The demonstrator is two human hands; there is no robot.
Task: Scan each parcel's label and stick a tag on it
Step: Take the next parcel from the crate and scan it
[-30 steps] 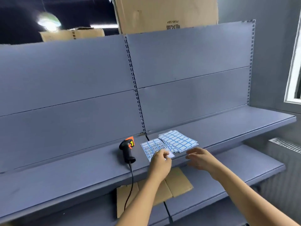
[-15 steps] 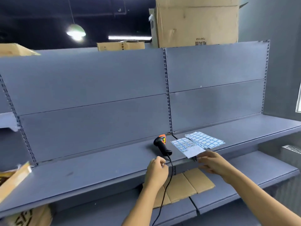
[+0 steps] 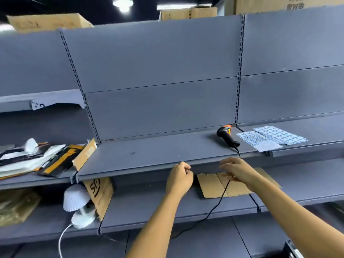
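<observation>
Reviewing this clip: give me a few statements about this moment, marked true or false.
1. The barcode scanner lies on the shelf, in neither hand. True.
2. The sticker sheets lie to the left of the scanner. False: they lie to its right.
3. The parcels are piled at the far left. True.
4. A white lamp stands beside the scanner. False: it sits on the lower shelf, at the left.
5. The left hand and right hand touch none of the parcels. True.
</observation>
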